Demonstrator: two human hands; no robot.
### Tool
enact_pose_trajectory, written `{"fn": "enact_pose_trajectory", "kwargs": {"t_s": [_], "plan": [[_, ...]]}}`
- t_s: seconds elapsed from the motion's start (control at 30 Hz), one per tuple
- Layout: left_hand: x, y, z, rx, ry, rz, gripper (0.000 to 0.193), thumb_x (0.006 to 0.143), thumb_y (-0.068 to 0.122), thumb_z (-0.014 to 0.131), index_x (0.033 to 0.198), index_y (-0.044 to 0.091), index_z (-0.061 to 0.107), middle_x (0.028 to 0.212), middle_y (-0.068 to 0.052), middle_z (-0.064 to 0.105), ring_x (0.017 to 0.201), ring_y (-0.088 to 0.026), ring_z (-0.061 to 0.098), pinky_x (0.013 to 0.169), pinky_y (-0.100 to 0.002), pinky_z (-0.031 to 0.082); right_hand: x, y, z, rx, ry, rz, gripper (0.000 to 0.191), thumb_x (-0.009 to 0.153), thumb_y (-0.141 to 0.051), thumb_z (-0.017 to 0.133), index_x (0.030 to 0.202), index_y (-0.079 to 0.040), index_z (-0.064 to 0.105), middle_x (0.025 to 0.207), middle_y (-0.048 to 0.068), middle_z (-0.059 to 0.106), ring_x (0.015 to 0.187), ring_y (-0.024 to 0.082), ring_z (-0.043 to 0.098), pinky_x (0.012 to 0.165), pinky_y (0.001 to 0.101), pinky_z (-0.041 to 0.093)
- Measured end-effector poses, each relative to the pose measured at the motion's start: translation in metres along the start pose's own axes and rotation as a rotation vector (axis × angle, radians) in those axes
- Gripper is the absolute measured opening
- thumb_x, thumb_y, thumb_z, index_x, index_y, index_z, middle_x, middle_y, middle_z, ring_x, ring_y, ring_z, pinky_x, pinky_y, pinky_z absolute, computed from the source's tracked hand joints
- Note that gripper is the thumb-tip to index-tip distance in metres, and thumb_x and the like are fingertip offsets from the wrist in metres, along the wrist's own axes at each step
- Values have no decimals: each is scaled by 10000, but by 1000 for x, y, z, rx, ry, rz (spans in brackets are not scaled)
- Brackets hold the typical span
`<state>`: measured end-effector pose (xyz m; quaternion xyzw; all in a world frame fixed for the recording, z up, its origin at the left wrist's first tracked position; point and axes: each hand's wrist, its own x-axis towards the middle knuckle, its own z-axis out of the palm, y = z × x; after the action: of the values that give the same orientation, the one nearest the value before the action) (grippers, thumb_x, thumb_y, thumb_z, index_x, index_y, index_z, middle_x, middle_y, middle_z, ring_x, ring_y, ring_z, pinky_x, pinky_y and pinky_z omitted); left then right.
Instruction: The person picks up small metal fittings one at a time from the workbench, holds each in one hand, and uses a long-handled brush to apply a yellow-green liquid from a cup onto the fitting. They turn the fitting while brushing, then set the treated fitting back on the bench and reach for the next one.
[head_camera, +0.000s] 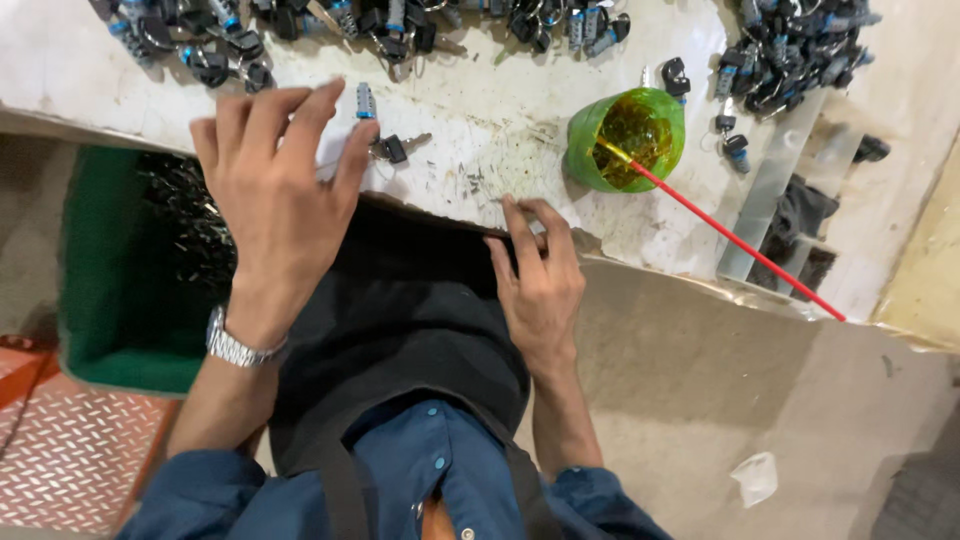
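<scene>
My left hand (275, 190) hovers over the near edge of the white worktable (480, 140), fingers spread, holding nothing that I can see. Just beyond its fingertips lie a small metal lock cylinder with a blue band (366, 101) and a black-headed key (397, 148). My right hand (538, 275) rests at the table's edge with its fingers curled on the rim of a black cloth apron (400, 310) that covers my lap. A metal watch (238, 346) sits on my left wrist.
Piles of black and blue lock parts lie along the far table edge (230, 45) and at the right (790, 45). A green cup (625, 140) holds yellow liquid and a red stick (740, 245). A green bin (120, 290) with dark parts stands left, below the table.
</scene>
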<state>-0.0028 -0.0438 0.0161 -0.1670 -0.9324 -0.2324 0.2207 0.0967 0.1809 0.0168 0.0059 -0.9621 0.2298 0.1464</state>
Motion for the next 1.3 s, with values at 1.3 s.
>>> {"fn": "enact_pose_trajectory", "kwargs": {"t_s": [1.3], "plan": [[-42, 78, 0, -635, -51, 167, 381, 824, 37, 899, 1150, 17, 703, 1063, -75, 714, 1021, -266, 656, 908, -408, 515, -25, 3, -5, 579, 258, 133, 197, 909, 132, 792, 1049, 11, 725, 1078, 154, 763, 822, 113, 704, 596, 188, 508]]}}
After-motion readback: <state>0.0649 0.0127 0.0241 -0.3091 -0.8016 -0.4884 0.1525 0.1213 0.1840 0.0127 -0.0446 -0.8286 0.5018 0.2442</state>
